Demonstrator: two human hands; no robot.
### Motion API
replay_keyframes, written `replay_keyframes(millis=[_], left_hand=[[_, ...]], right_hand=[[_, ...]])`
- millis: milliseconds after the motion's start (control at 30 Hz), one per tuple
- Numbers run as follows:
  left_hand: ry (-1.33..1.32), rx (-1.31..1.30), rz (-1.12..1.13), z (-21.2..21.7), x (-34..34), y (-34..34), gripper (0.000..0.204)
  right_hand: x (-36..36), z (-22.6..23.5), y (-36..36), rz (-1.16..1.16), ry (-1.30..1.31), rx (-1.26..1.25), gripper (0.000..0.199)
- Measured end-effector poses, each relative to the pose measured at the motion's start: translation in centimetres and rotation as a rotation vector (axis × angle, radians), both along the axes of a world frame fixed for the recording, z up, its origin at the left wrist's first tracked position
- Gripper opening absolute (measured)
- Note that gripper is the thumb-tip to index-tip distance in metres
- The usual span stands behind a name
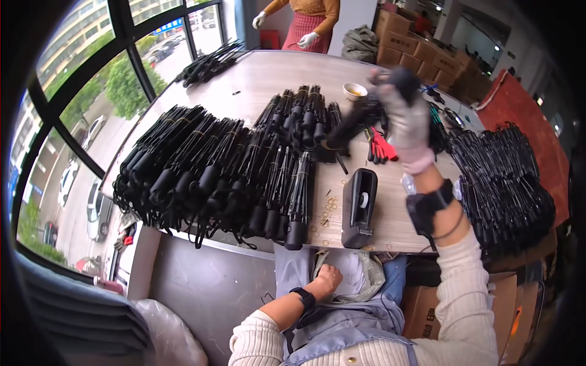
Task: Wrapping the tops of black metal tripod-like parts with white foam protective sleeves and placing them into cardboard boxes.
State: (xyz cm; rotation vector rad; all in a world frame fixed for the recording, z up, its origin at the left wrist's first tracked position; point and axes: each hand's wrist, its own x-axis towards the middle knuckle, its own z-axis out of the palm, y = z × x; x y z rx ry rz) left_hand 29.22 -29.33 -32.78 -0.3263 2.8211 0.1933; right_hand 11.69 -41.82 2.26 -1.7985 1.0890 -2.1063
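Observation:
My right hand (408, 122), in a pale glove and smeared by motion, is raised over the far right of the table. Its fingers close round the dark rounded end of a black folded umbrella frame (354, 124), whose blurred length slants down to the left. Down at my lap, my left hand (330, 278) is bare and curled closed beside a whitish bag (364, 274); whatever it may hold is hidden. Rows of black umbrella frames (207, 165) with black handles, some banded, cover the table's left half. A black tape dispenser (360, 207) stands near the front edge, beside loose rubber bands (328, 213).
More umbrella frames are piled at the right (503, 183) and far left (210, 63). A white bowl (354, 91) and red-and-black gloves (381, 146) lie on the table (268, 68). Across it stands a person (308, 24) wearing white gloves. Cartons (403, 46) are stacked behind.

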Motion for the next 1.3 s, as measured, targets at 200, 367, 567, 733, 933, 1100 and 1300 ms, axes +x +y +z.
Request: replay_keyframes(millis=[200, 367, 567, 733, 933, 1100, 1300], left_hand=[[0.094, 0.199, 0.126, 1.1, -0.1, 1.1, 0.015], [0.279, 0.448, 0.282, 0.5, 1.1, 2.3, 0.014], [0.477, 0.642, 0.469, 0.0, 2.0, 2.8, 0.014], [0.746, 0.621, 0.681, 0.4, 2.8, 1.2, 0.015], [0.449, 0.567, 0.633, -0.8, 1.5, 1.8, 0.019], [0.328, 0.447, 0.431, -0.6, 2.6, 4.2, 0.019], [0.556, 0.831, 0.420, 4.3, 2.2, 1.8, 0.016]], right_hand=[[0.4, -0.5, 14.5, -0.057, -0.081, 0.294, 0.045], [0.3, -13.0, 22.7, -0.025, -0.285, 0.747, 0.042], [2.6, -21.5, 25.1, -0.133, -0.437, 0.837, 0.039], [2.8, -20.8, 25.9, -0.308, -0.243, 0.709, 0.040], [-0.2, -18.1, 25.4, 0.000, 0.153, 0.840, 0.043], [-1.4, -22.3, 27.2, -0.182, -0.181, 1.080, 0.053], [1.6, -19.5, 26.7, -0.389, 0.118, 0.780, 0.055]])
